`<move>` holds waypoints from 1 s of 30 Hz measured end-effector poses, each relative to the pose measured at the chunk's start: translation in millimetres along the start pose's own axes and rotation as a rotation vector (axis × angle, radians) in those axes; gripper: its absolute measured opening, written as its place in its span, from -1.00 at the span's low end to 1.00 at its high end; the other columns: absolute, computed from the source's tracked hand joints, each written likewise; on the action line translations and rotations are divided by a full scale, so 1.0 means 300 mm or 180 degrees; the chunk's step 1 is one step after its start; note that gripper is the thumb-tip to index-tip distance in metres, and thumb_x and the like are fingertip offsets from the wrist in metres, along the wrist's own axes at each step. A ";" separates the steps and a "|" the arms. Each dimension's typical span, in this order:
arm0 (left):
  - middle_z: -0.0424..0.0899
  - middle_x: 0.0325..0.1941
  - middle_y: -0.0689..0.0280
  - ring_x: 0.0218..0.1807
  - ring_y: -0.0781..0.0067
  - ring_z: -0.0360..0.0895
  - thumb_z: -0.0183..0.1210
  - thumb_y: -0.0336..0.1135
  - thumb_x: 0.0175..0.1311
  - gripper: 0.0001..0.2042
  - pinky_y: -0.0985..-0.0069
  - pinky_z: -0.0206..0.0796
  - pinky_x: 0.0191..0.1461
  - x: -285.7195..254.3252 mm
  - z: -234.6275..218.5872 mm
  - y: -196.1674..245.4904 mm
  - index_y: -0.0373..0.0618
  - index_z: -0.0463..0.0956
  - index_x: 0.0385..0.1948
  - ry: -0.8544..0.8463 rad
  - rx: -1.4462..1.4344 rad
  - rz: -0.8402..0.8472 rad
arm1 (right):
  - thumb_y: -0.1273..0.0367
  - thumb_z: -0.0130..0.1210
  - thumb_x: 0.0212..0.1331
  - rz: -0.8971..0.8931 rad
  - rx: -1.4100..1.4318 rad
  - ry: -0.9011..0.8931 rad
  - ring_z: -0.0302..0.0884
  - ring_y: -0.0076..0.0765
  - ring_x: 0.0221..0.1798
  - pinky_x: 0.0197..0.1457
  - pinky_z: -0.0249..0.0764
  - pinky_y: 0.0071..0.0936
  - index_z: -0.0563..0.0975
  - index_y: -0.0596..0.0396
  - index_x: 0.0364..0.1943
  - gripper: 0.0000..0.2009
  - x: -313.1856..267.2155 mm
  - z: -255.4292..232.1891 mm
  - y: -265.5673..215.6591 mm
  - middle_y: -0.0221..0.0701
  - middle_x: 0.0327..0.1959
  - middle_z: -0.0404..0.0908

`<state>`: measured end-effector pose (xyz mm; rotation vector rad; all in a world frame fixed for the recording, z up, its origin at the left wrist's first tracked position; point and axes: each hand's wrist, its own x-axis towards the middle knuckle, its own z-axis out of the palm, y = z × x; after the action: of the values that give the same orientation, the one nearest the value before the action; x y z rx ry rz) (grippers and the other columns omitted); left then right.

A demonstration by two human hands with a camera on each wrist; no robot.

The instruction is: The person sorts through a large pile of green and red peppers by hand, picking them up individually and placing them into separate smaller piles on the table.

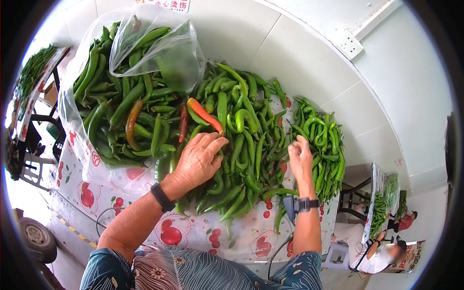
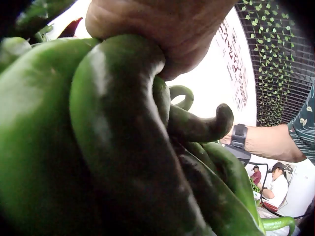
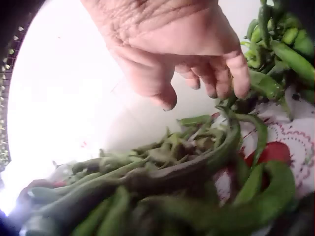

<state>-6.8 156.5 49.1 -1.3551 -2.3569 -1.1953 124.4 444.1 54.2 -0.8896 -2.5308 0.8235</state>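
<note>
In the head view my left hand [image 1: 200,159] lies palm down over the middle pile of green chili peppers [image 1: 251,145]. Its fingertips are right at the lower end of an orange-red chili pepper [image 1: 205,113]; I cannot tell whether they pinch it. Close below that hand, large green peppers [image 2: 123,108] fill the left wrist view, which hides the fingers. My right hand [image 1: 302,157] hovers between the middle pile and a smaller pile of green peppers [image 1: 321,140] on the right. Thumb and fingers of this hand [image 3: 182,54] hang apart with nothing between them.
A clear plastic bag [image 1: 186,46] full of green peppers, with some reddish ones, stands at the left. The fruit-print tablecloth [image 1: 150,232] shows along the near edge. A tiled wall [image 1: 246,29] rises behind. Two people [image 1: 382,258] sit at another table on the right.
</note>
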 end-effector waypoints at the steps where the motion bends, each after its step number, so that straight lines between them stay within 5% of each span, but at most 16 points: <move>1: 0.48 -0.03 0.08 0.01 0.03 0.42 0.22 -0.45 -0.11 -0.57 0.21 0.27 0.13 0.001 -0.001 0.000 -0.12 0.44 -0.07 -0.0013 -0.0024 -0.0007 | 0.26 0.02 0.18 0.0030 -0.0318 0.0087 0.47 0.03 0.09 0.16 0.37 -0.24 0.28 0.17 0.19 -0.50 0.050 0.005 0.062 -0.01 0.04 0.50; 6: 0.49 -0.03 0.08 0.00 0.03 0.42 0.22 -0.45 -0.11 -0.57 0.21 0.27 0.13 0.002 0.000 -0.003 -0.11 0.44 -0.07 -0.0048 -0.0079 -0.0031 | 0.09 0.20 0.01 0.0642 -0.0607 -0.0272 0.39 0.02 0.19 0.24 0.28 -0.29 0.25 0.32 0.21 -0.25 0.188 0.081 0.136 0.06 0.14 0.40; 9: 0.48 -0.01 0.10 0.00 0.05 0.42 0.22 -0.44 -0.11 -0.56 0.21 0.27 0.12 0.008 -0.005 -0.004 -0.12 0.43 -0.07 -0.0106 -0.0053 -0.0009 | 0.09 0.21 -0.01 0.0796 -0.1059 -0.0472 0.37 0.02 0.21 0.24 0.28 -0.27 0.23 0.32 0.22 -0.23 0.193 0.107 0.024 0.07 0.16 0.39; 13: 0.48 -0.02 0.11 -0.01 0.06 0.41 0.22 -0.44 -0.11 -0.56 0.22 0.28 0.12 0.006 -0.003 -0.007 -0.13 0.43 -0.07 -0.0091 -0.0036 0.0011 | 0.12 0.26 -0.06 0.1276 -0.0522 -0.1064 0.42 -0.01 0.17 0.21 0.30 -0.29 0.38 0.28 0.13 -0.32 0.242 0.089 0.006 0.04 0.10 0.45; 23: 0.48 -0.02 0.14 0.00 0.07 0.41 0.23 -0.44 -0.11 -0.56 0.23 0.29 0.11 0.002 0.005 -0.010 -0.11 0.43 -0.07 -0.0021 -0.0093 -0.0026 | 0.37 0.23 -0.14 0.0702 -0.0820 -0.0843 0.56 -0.22 -0.13 0.01 0.37 -0.40 0.51 0.26 -0.06 -0.54 0.255 0.149 0.019 -0.14 -0.22 0.62; 30: 0.47 -0.02 0.16 0.01 0.08 0.42 0.23 -0.44 -0.10 -0.56 0.24 0.29 0.12 -0.001 0.007 -0.012 -0.10 0.43 -0.06 -0.0041 -0.0058 -0.0041 | 0.43 0.24 -0.14 0.0758 0.0647 -0.1009 0.47 -0.36 -0.14 0.03 0.31 -0.44 0.49 0.19 -0.02 -0.53 0.227 0.093 -0.030 -0.35 -0.17 0.60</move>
<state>-9.1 156.7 45.5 -1.3595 -2.3727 -1.2183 55.9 471.4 45.9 -1.0779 -2.5663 1.3665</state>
